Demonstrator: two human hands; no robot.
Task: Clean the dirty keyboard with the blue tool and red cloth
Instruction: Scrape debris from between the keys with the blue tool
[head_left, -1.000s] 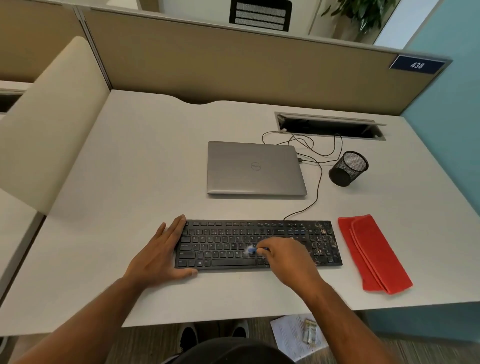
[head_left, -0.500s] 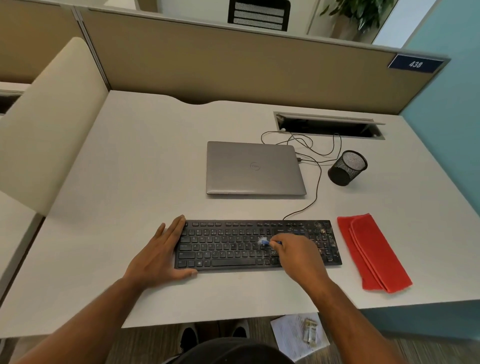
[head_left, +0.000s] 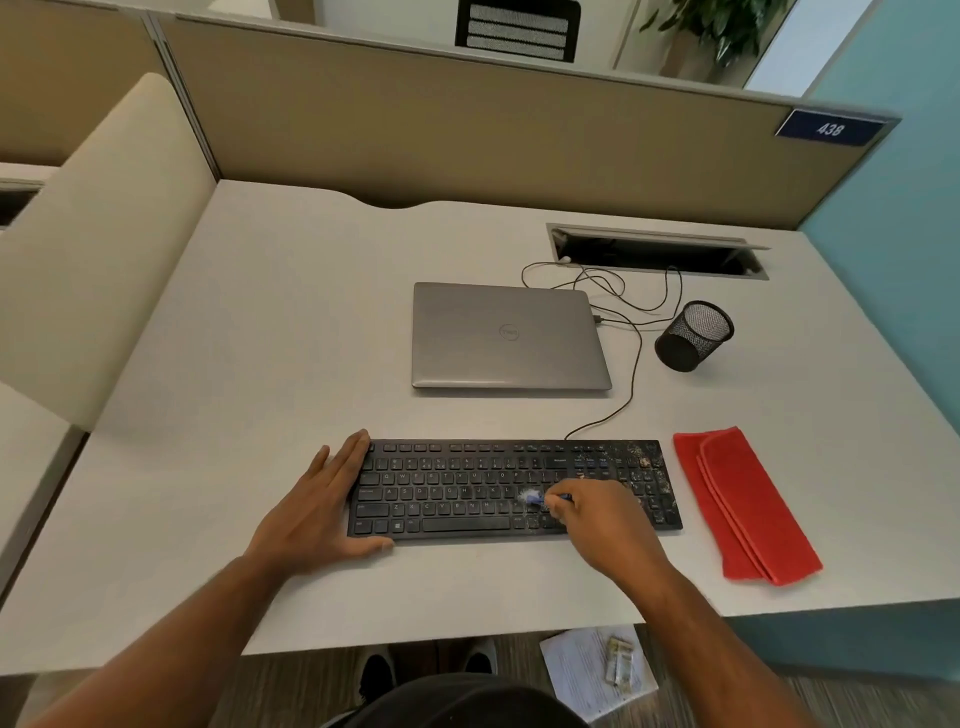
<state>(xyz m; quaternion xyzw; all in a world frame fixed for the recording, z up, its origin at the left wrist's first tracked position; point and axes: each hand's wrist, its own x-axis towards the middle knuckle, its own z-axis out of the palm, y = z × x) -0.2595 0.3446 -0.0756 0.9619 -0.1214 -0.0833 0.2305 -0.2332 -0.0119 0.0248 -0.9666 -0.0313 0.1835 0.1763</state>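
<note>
A view from above looks down on a pale grey desk (head_left: 260, 364) inside an office cubicle. A black keyboard (head_left: 467, 488) lies near the front edge, its long side running left to right. Specks of dirt and crumbs cover its right end, around the number pad.

The left hand (head_left: 322, 506) lies flat at the keyboard's left end, fingers straight and together along the edge, thumb pressed against the front corner. This grip is open, bracing the keyboard rather than holding it.

The right hand (head_left: 602, 525) hovers over the right half of the keys. Its fingers are curled and pinch a small blue brush (head_left: 543, 499), whose pale bristles touch the keys in the middle rows, just left of the hand.

A folded red cloth (head_left: 743, 509) lies flat on the desk just beside the keyboard's right end, apart from both hands.

Behind the keyboard sits a closed silver laptop (head_left: 509, 338). To its right a black mesh pen cup (head_left: 693, 335) stands on the desk. Thin black cables (head_left: 634, 364) run from the keyboard and laptop to an open cable slot (head_left: 654, 252) at the back of the desk.

A tan partition (head_left: 467, 135) rises behind, carrying a blue plate (head_left: 828, 128) marked 438. Below the desk edge, papers (head_left: 582, 670) lie on the floor.
</note>
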